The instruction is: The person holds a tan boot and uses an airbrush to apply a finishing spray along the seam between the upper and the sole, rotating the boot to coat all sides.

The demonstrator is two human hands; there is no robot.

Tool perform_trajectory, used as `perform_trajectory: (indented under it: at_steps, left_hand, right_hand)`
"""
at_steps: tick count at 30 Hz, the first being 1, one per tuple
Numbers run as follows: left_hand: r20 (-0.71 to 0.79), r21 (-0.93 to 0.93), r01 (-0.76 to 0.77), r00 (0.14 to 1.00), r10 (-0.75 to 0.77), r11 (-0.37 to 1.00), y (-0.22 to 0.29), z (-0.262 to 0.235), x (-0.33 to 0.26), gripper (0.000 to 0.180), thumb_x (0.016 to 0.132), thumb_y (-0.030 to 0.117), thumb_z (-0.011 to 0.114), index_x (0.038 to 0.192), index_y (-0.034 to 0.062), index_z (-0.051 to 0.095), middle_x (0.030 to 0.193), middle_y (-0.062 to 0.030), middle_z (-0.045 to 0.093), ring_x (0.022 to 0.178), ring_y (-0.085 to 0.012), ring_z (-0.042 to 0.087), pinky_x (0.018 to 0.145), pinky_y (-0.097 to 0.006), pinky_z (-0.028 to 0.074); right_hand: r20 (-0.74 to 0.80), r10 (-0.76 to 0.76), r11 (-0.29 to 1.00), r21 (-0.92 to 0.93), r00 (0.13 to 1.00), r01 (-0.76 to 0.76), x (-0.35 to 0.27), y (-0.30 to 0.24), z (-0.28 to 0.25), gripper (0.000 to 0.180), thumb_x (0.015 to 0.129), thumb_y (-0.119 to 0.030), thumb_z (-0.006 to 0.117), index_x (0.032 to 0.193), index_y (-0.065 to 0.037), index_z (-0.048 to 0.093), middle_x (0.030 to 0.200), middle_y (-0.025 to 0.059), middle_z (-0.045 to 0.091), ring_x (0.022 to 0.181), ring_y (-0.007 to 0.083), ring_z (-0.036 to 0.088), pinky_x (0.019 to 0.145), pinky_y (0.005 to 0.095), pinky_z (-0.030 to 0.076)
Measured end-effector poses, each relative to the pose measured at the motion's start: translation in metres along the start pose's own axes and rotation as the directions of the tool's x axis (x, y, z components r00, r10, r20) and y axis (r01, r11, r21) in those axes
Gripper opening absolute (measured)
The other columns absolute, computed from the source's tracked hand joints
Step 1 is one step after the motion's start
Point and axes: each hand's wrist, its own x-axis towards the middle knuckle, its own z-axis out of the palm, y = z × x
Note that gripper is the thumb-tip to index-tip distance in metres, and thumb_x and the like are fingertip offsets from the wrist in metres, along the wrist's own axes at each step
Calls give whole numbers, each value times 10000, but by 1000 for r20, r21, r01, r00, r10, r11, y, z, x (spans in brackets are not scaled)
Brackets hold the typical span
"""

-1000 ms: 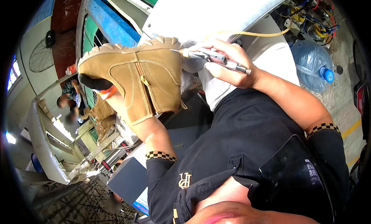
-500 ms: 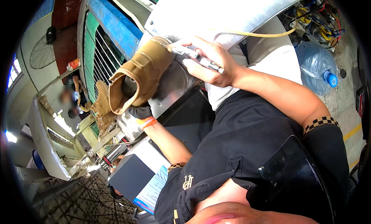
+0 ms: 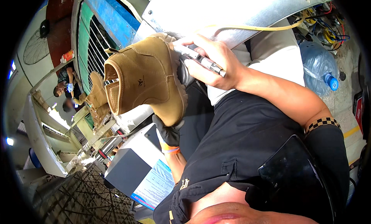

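Observation:
A tan ankle boot (image 3: 145,75) hangs tilted in front of the metal panel, its side facing me, its opening to the left and its toe pointing down. My left hand (image 3: 167,132), in a black glove, grips the boot by the toe; some of its fingers are hidden behind it. My bare right hand (image 3: 218,63) is closed around a silver pen-shaped metal tool (image 3: 199,60). The tool's front end is by the boot's sole edge, near the heel; I cannot tell whether they touch.
More tan boots (image 3: 96,94) stand at the left by a green and blue barred frame (image 3: 112,15). A yellow hose (image 3: 251,28) crosses the sheet-metal panel (image 3: 208,11). On the right lies a large clear water jug (image 3: 315,65). Two co-workers (image 3: 66,84) are far left.
The boot has turned from its opening toward me to its side, toe now down. My left hand has moved right and down onto the toe. My right hand has barely moved.

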Motion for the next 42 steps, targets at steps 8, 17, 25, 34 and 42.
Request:
perform_trajectory:
  at_steps: [8,17,25,34,42]
  left_hand:
    - [256,-210,211,954,-154,955,-2,46,-21,775,913,657,478,1455,118,346,1346,-144,511,984,-367,664,647,-324,635]
    - [455,-462,324,886,-94,826,0,107,-25,811,942,625,446,1423,-22,355,1262,-235,572,1085,-371,638,813,-399,620]
    - [445,-404,260,894,-60,877,3,120,-28,821,946,652,396,1413,-22,372,1263,-229,581,1111,-366,628,841,-401,606]
    - [615,-423,422,784,-88,802,5,135,-22,832,941,648,418,1505,67,226,1445,-186,416,1278,-468,464,885,-500,575]
    - [771,-400,581,631,-82,709,10,151,-21,988,884,753,361,1469,-34,234,1346,-293,496,1227,-410,540,959,-486,531]
  right_hand:
    - [-3,-55,997,-52,998,55,-13,1,-2,449,810,-104,570,1251,-19,545,591,15,506,523,72,453,521,261,377]
    - [35,114,993,-11,993,-114,-16,-19,-25,432,744,-212,623,1129,-17,598,755,123,618,661,234,605,662,342,483]
    - [120,52,999,-19,991,-50,-35,-26,-42,421,813,-152,585,1200,8,549,615,17,507,542,82,474,547,266,391]
    - [198,167,985,-74,966,-155,-54,-50,-65,364,821,-100,576,1171,-4,554,688,-4,535,593,64,466,572,247,394]
    - [174,149,954,-285,973,-95,-50,-70,-75,239,791,-164,610,955,8,587,688,98,533,627,208,501,622,336,425]
